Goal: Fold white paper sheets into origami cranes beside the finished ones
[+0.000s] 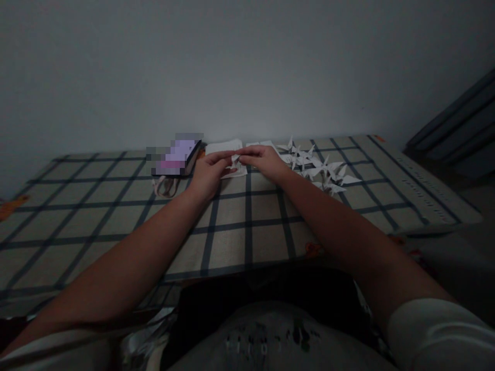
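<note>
Both hands meet over the table, pinching a small folded white paper (235, 162) between their fingertips. My left hand (209, 172) is closed on its left side, and my right hand (266, 159) grips it from the right. The fingers hide part of the paper, so its exact shape is hard to make out. Beneath and behind the hands lie white paper sheets (222, 148). Several folded paper cranes (328, 172) are grouped just right of my right hand.
Left of my hands is a purple object (178, 154), partly pixelated, with a pale looped strap (167, 187) in front. A checked cloth (228, 237) covers the table, which backs onto a plain wall (247, 67). Dark slanted folds (460, 118) stand at far right.
</note>
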Demonstrator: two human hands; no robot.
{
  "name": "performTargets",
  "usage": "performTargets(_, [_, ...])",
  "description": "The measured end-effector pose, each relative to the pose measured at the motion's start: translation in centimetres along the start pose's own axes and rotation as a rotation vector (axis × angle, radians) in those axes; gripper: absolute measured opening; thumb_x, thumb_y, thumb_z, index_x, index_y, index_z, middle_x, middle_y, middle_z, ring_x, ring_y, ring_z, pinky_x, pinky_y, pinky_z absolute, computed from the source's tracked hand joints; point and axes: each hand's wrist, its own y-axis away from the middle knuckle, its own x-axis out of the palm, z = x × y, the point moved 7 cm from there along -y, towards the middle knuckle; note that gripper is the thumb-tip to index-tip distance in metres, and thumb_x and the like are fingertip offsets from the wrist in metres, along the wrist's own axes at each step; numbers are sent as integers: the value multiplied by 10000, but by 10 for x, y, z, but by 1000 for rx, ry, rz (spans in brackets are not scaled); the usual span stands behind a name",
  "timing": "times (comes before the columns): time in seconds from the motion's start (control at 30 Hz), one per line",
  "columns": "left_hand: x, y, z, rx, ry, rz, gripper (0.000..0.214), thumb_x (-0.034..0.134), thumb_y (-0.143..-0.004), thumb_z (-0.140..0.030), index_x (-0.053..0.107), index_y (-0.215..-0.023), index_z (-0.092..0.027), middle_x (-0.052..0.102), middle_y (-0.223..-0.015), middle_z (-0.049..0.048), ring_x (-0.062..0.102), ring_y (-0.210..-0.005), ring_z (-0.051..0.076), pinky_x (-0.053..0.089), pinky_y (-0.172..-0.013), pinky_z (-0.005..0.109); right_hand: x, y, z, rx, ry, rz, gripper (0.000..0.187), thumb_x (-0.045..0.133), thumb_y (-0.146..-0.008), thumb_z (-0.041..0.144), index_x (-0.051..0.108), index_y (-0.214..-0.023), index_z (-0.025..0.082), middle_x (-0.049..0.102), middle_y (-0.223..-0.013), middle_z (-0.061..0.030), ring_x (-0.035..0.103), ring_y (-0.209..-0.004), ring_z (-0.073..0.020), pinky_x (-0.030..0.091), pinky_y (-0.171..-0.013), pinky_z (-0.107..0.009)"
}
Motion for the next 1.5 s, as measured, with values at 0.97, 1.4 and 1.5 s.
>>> performTargets(0.97, [2, 7, -18, 309, -435, -53, 365, 749, -740, -267, 699, -1097, -211, 665, -813, 10, 637, -757, 152, 508, -658, 246, 10, 0, -12, 116, -185, 5, 293, 734, -755, 167, 556, -982, 220, 648, -725, 66, 635, -698, -100, 529, -740, -256])
performTargets(1.4, [0, 1, -8, 207, -311, -45, 514, 794, -720, -318, 622, -1195, -222, 659, -784, 1, 634, -704, 163, 558, -713, 314, 7, 2, -3, -38, -3, 24, 468, 738, -766, 233, 546, -1193, 242, 641, -714, 65, 597, -684, -114, 483, -686, -233])
performTargets(1.5, [-1, -2, -4, 195, -271, -32, 520, 791, -719, -308, 617, -1202, -225, 655, -787, 3, 634, -701, 164, 564, -702, 314, 6, 2, -4, -26, -30, -1, 543, 753, -752, 227, 530, -1246, 248, 649, -714, 68, 600, -671, -113, 477, -661, -229])
